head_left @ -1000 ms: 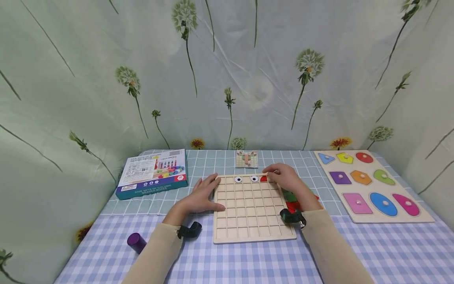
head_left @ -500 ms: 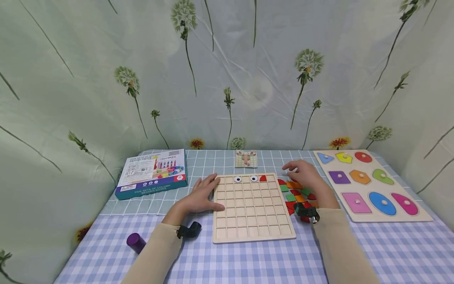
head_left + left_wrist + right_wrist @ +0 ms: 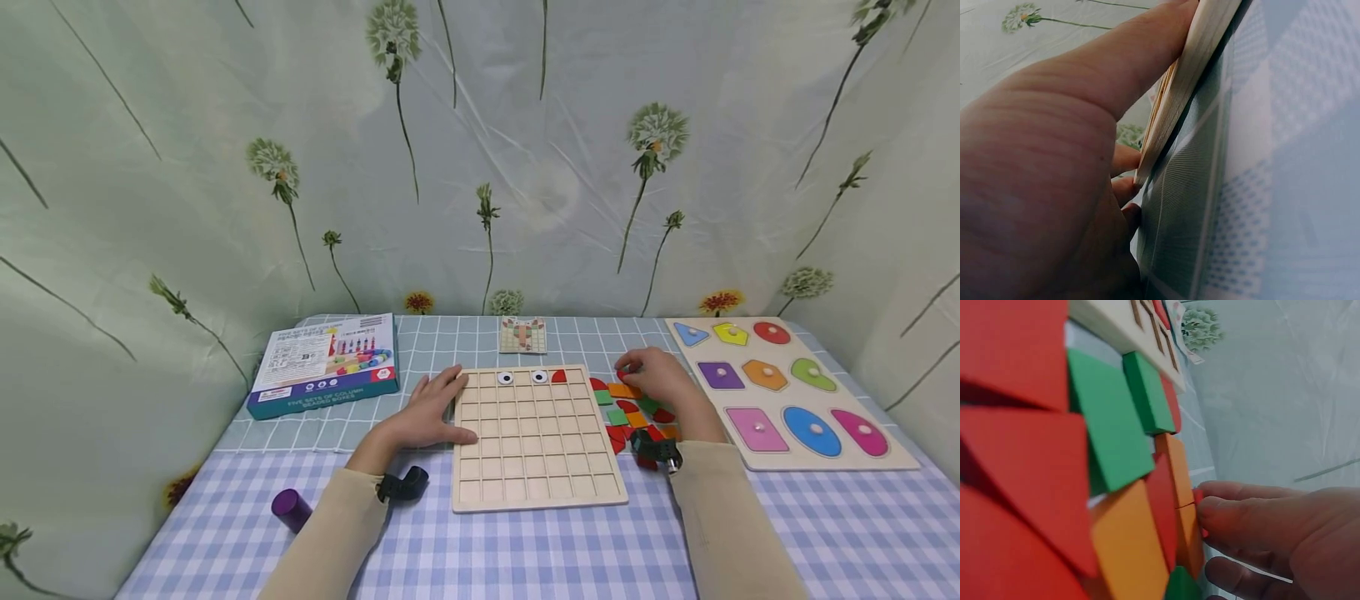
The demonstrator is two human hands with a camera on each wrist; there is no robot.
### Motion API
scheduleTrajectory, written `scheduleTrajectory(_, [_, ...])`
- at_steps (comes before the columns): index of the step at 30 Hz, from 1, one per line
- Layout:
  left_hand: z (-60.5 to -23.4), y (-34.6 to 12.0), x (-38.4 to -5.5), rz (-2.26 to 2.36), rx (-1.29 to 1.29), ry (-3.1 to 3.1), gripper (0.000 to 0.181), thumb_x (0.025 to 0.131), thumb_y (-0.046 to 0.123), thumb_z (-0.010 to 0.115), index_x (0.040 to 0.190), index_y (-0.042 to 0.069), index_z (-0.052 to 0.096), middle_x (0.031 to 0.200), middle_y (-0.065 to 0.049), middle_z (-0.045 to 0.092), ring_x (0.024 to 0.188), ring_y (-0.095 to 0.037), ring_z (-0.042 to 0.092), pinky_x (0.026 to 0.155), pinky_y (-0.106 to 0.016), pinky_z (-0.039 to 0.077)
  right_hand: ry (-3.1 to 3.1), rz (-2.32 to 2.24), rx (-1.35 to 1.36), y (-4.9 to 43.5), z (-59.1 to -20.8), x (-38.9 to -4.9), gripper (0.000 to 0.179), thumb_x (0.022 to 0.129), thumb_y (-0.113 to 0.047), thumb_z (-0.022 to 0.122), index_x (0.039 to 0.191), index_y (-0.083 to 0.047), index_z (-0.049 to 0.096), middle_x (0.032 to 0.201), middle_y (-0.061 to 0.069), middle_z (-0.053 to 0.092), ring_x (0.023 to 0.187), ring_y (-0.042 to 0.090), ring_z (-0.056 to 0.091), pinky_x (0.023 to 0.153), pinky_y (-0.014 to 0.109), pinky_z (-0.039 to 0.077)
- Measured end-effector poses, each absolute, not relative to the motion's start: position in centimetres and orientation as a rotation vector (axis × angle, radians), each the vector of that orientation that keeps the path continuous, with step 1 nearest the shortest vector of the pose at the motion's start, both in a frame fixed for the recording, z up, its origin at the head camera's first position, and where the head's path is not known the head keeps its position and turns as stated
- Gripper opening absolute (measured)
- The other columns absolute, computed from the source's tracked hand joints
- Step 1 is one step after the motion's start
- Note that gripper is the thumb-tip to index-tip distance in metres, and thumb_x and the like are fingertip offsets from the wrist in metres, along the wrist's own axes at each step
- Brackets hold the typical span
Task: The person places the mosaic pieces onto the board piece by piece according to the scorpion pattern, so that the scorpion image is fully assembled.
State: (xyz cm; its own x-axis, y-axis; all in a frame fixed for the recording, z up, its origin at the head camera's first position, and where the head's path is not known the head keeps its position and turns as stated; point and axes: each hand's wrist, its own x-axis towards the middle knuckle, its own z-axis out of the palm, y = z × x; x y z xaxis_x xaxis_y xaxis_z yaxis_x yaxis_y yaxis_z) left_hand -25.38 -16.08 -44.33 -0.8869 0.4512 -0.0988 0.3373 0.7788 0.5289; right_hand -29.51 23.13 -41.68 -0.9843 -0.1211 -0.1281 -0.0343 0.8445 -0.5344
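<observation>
A light wooden grid board (image 3: 532,450) lies in front of me in the head view. Two round eye pieces (image 3: 539,377) and a red quarter-round block (image 3: 558,377) sit in its far row. My left hand (image 3: 423,417) rests spread along the board's left side, with the thumb over the edge and the fingertips by the far corner. To the right of the board, my right hand (image 3: 660,383) pinches a small red block (image 3: 1199,496) at the far end of a loose pile of red, green and orange blocks (image 3: 630,414). The fingers hide most of that red block.
A small pattern card (image 3: 522,336) lies beyond the board. At the right is a knob puzzle board (image 3: 795,392) with coloured shapes. A beaded-column box (image 3: 322,367) lies back left, and a purple cylinder (image 3: 291,510) stands near the left forearm.
My right hand has left the red block in the board's far row and moved right to the loose pile, where its fingers close on another red block. The left hand stays put.
</observation>
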Motion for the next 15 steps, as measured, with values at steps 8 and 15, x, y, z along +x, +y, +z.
scheduleTrajectory(8, [-44.26, -16.08, -25.29, 0.751, 0.606, 2.750, 0.104, 0.080, 0.053, 0.078, 0.160, 0.013, 0.023, 0.170, -0.008, 0.011, 0.158, -0.031, 0.007, 0.127, -0.056, -0.003, 2.868, -0.840, -0.094, 23.10, -42.07, -29.57, 0.023, 0.097, -0.015, 0.063, 0.118, -0.007, 0.067, 0.117, 0.022, 0.063, 0.104, 0.035, 0.057, 0.094, 0.051, 0.052])
scheduleTrajectory(15, [-44.15, -16.14, -25.34, 0.777, 0.625, 2.749, 0.105, 0.080, 0.051, 0.079, 0.159, 0.010, 0.024, 0.169, -0.011, 0.013, 0.157, -0.033, 0.009, 0.126, -0.058, -0.001, 2.870, -0.841, -0.119, 23.10, -42.02, -29.47, 0.018, 0.098, -0.015, 0.061, 0.116, -0.012, 0.065, 0.120, 0.023, 0.061, 0.105, 0.037, 0.057, 0.092, 0.052, 0.052])
